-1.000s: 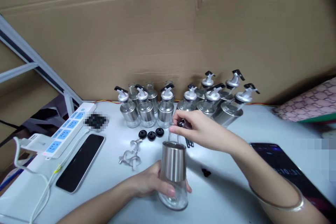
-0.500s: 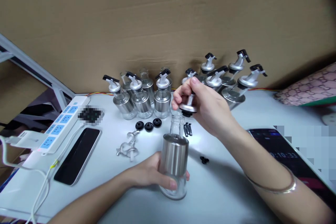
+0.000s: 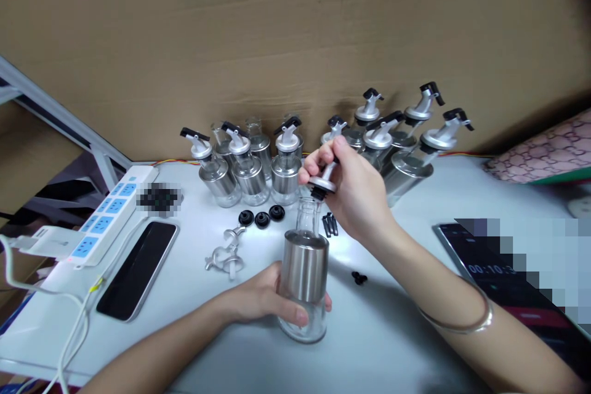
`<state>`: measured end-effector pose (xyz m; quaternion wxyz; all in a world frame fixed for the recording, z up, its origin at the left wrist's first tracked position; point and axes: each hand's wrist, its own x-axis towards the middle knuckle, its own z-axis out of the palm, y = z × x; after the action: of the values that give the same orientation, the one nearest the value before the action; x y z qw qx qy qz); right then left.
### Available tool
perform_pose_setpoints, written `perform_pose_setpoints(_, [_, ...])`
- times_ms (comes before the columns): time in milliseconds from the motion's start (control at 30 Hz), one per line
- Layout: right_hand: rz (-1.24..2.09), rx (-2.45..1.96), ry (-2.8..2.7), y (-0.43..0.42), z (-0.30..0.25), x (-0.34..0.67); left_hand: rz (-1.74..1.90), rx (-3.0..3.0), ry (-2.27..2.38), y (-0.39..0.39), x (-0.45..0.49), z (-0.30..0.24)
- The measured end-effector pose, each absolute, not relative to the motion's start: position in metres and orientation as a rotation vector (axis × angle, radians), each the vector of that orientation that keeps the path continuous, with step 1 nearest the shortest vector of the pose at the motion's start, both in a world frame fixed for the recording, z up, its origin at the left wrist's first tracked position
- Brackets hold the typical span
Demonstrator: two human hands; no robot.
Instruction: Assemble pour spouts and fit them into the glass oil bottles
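My left hand (image 3: 270, 298) is wrapped round the lower part of a glass bottle (image 3: 305, 268) with a steel sleeve, standing upright on the white table. In my right hand (image 3: 355, 188) is a silver pourer spout (image 3: 322, 184), gripped by its stem, its black stopper end pointing down just over the bottle's open neck. Whether the stopper touches the rim I cannot tell. Three black stopper discs (image 3: 262, 219), some silver spout pieces (image 3: 226, 258), black levers (image 3: 330, 225) and small black parts (image 3: 359, 277) lie around the bottle.
Several bottles with pourers (image 3: 249, 181) stand at the back left, more (image 3: 409, 172) at the back right, before a cardboard wall (image 3: 295, 43). To the left are a power strip (image 3: 108, 218), cables and a phone (image 3: 137, 271). At the right lies a phone showing a timer (image 3: 489, 268).
My right hand has brought the pourer spout left and down, closer above the bottle's mouth. The left hand keeps its hold on the bottle, which sits slightly farther left in view.
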<state>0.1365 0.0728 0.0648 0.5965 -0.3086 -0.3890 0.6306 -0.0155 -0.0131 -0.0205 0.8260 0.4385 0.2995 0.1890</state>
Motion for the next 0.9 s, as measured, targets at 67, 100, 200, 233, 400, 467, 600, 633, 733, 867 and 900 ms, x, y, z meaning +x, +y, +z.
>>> perform_pose_setpoints(67, [1.47, -0.738, -0.943, 0.072, 0.063, 0.135, 0.389, 0.945, 0.626, -0.013, -0.016, -0.019])
perform_pose_setpoints(100, [1.472, -0.742, -0.953, 0.072, 0.063, 0.134, 0.383, 0.956, 0.626, -0.014, -0.016, -0.018])
perform_pose_setpoints(200, [1.5, -0.739, -0.985, 0.069, 0.063, 0.134, 0.383, 0.98, 0.644, -0.015, -0.015, -0.016])
perform_pose_setpoints(233, [1.514, -0.735, -1.004, 0.069, 0.063, 0.133, 0.385, 0.978, 0.649, -0.016, -0.015, -0.016])
perform_pose_setpoints(400, [1.55, -0.689, -0.988, 0.066, 0.059, 0.131, 0.385, 0.971, 0.639, -0.016, -0.014, -0.018])
perform_pose_setpoints(467, [1.571, -0.662, -0.927, 0.066, 0.056, 0.129, 0.394, 0.975, 0.64, -0.017, -0.014, -0.018])
perform_pose_setpoints(600, [1.543, -0.64, -0.879, 0.065, 0.05, 0.125, 0.436, 0.966, 0.67, -0.02, -0.013, -0.017])
perform_pose_setpoints(633, [1.522, -0.639, -0.889, 0.065, 0.049, 0.124, 0.444, 0.966, 0.677, -0.02, -0.013, -0.016])
perform_pose_setpoints(733, [1.459, -0.645, -0.936, 0.064, 0.045, 0.122, 0.457, 0.958, 0.69, -0.022, -0.012, -0.015])
perform_pose_setpoints(867, [1.407, -0.631, -0.966, 0.058, 0.038, 0.119, 0.495, 0.921, 0.708, -0.021, -0.011, -0.016])
perform_pose_setpoints(900, [1.415, -0.628, -0.976, 0.056, 0.036, 0.118, 0.519, 0.911, 0.713, -0.021, -0.011, -0.016])
